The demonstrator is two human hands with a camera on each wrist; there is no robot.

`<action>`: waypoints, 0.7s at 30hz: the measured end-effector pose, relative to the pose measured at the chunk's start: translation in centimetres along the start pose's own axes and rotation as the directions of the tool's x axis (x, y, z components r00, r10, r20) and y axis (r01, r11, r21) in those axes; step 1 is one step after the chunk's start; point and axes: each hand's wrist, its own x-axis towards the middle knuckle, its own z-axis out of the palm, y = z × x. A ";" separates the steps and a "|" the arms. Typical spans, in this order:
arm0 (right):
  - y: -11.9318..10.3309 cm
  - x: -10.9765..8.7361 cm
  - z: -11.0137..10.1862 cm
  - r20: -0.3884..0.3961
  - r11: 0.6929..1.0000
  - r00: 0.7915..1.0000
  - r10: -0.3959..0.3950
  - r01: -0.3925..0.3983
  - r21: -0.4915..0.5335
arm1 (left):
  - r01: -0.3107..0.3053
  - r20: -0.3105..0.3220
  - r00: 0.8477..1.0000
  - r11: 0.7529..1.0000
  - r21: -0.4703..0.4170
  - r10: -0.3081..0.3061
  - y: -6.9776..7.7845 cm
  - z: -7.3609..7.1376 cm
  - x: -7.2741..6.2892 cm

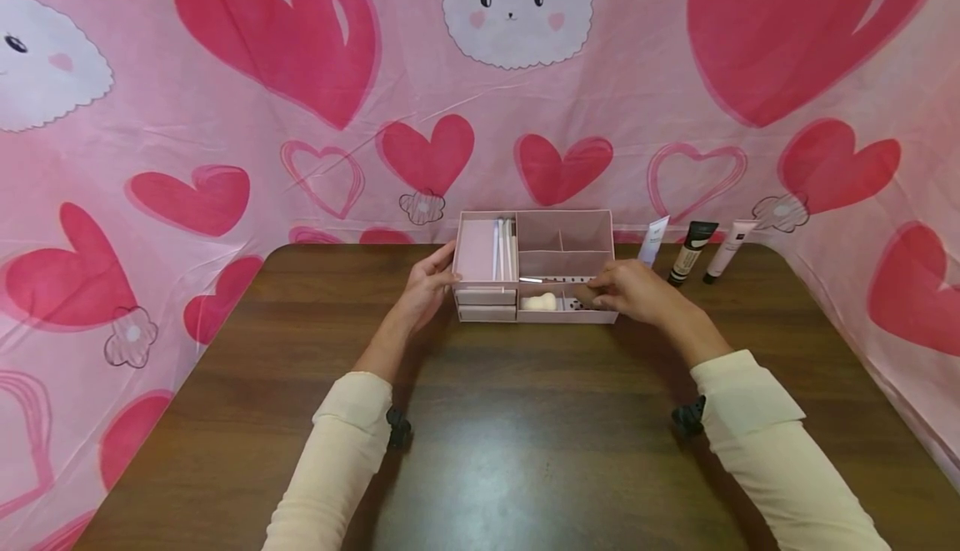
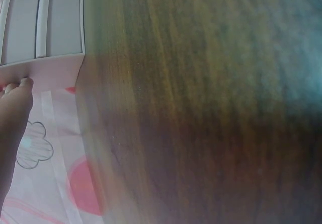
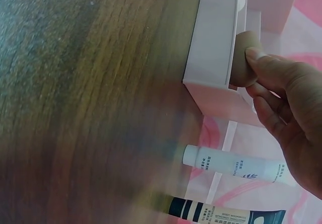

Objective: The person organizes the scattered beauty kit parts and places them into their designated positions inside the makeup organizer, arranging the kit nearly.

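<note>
A pink desk organizer [image 1: 489, 249] with drawers and compartments stands at the table's back edge. My left hand [image 1: 426, 288] touches its left side wall, with fingertips against the wall in the left wrist view. My right hand [image 1: 637, 288] is at the front right compartment, where thumb and fingers pinch a brown makeup sponge [image 3: 243, 63]. Part of that sponge is hidden behind the front wall. Beside it in the compartment lie a cream makeup sponge [image 1: 538, 302] and a dark-spotted item [image 1: 574, 304]. Slim brushes or pens [image 1: 504, 248] fill a slot left of centre.
Right of the organizer stand a white tube [image 1: 655, 238], a black-and-beige tube [image 1: 692, 252] and a pink tube [image 1: 730, 251]. A pink cloth with hearts [image 1: 427, 151] hangs behind the brown wooden table [image 1: 525, 418].
</note>
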 end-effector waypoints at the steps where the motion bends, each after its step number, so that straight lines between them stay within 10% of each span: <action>1: 0.0 0.1 0.0 0.009 1.000 1.000 0.008 -0.008 0.002 | 0.002 -0.002 1.000 1.000 0.000 -0.002 0.0 0.0 0.0; 21: -0.4 0.7 0.4 0.125 0.998 0.991 0.056 -0.060 0.034 | -0.010 0.001 1.000 1.000 -0.016 0.010 -0.2 0.0 0.0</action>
